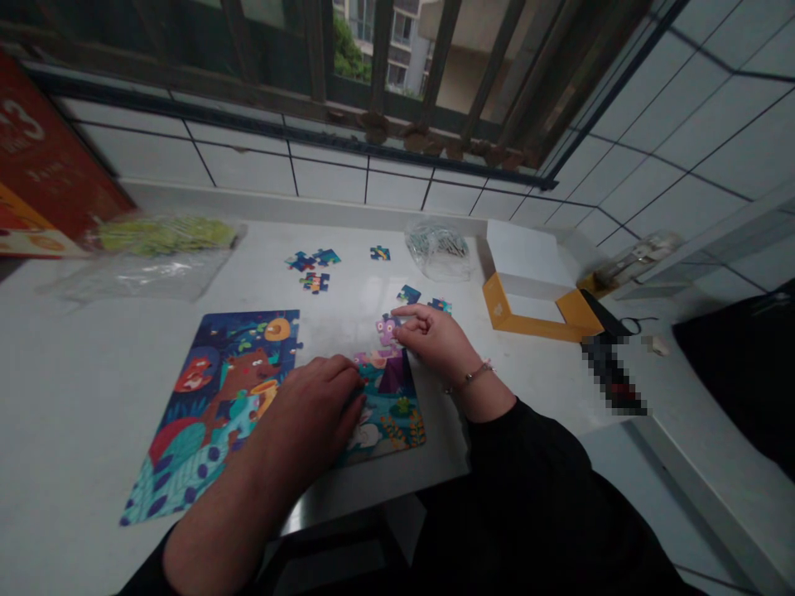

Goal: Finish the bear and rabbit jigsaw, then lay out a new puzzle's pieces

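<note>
A partly joined jigsaw puzzle with a bear lies on the white counter, with a right-hand section showing a rabbit, a frog and plants. Between the thumb and fingers of my right hand is a purple puzzle piece with two round eyes, at the top edge of that section. My left hand rests over the space between the two sections, fingers lying on the right section's left edge and thumb apart from them. It covers part of the picture. Close beyond my right fingertips lie loose pieces.
Several loose pieces lie farther back, one piece by itself. A bag with green contents and a red box stand left. Behind are a clear bag and an open yellow box. A barred window is above the counter.
</note>
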Tool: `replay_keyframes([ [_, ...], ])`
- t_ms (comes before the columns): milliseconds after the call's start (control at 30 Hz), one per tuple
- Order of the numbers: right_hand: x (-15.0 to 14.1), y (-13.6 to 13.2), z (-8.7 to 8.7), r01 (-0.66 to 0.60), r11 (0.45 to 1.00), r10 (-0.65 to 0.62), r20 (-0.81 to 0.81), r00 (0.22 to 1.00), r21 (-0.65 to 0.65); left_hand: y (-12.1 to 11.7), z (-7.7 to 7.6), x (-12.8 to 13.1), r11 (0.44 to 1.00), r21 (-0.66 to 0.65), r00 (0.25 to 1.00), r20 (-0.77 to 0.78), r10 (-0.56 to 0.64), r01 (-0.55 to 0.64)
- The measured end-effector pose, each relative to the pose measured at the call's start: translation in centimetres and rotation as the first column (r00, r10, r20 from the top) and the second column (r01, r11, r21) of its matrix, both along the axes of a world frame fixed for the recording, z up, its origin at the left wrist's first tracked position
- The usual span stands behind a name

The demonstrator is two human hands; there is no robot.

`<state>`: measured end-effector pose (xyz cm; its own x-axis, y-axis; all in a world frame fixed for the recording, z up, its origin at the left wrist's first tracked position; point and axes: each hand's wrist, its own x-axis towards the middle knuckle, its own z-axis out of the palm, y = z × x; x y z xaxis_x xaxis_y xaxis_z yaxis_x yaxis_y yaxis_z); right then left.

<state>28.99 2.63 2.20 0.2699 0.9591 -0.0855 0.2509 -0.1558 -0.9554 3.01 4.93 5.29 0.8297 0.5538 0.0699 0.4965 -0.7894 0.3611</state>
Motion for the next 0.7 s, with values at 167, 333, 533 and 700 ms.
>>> replay_keyframes([
  [167, 0.5, -0.2, 0.0, -0.011, 0.999, -0.005, 0.31, 0.951, 0.05, 0.1, -0.3, 0.0, 1.0, -0.019, 1.0, 0.006, -0.006, 0.007],
  [333, 0.6, -0.6, 1.1, -0.034, 0.998, 0.052, 0.463, 0.885, -0.048, 0.1, -0.4, -0.1, 1.0, 0.006, 1.0, 0.011, 0.003, -0.003],
  [533, 0.5, -0.7, 1.8, -0.053, 0.997, 0.071, 0.593, 0.802, -0.048, 0.0, -0.2, 0.0, 1.0, -0.011, 1.0, -0.009, 0.001, -0.001],
  [700, 0.0, -0.6, 1.5, -0.116, 0.993, 0.081, 0.669, 0.739, 0.007, 0.0, -0.5, 0.0, 1.0, -0.012, 1.0, 0.016, -0.003, 0.003],
])
